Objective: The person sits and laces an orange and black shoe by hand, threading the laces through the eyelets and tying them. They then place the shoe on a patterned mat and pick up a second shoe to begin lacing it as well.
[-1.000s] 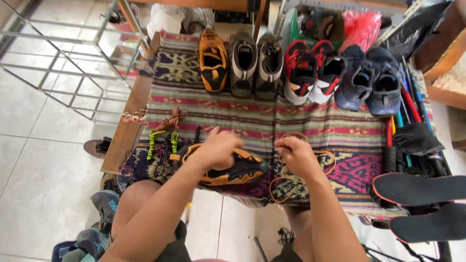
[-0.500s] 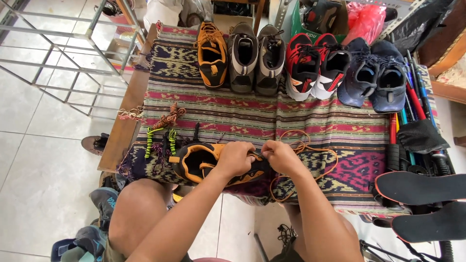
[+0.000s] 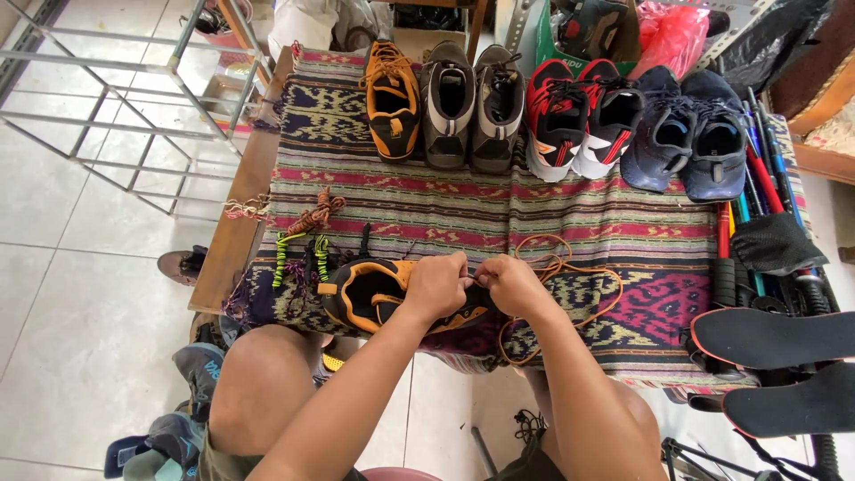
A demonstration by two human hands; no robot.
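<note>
An orange and black shoe [image 3: 374, 298] lies on its side at the near edge of a table draped in a striped woven cloth [image 3: 427, 209]. My left hand [image 3: 436, 285] rests on the shoe's upper and pinches an orange shoelace [image 3: 570, 267]. Right beside it, my right hand [image 3: 512, 285] grips the same lace. The lace runs in loose loops to the right over the cloth. Where the lace meets the shoe is hidden by my fingers.
Along the far edge stand a second orange shoe [image 3: 392, 98], grey shoes [image 3: 472, 107], red and white shoes [image 3: 570, 116] and dark blue shoes [image 3: 686, 134]. Spare laces [image 3: 303, 240] lie left. Black insoles [image 3: 784, 361] and tools sit right; a metal rack [image 3: 116, 98] stands left.
My hands have come closer together over the shoe's front and both now pinch the lace. The view has shifted slightly, and the shoe has stayed at the near edge.
</note>
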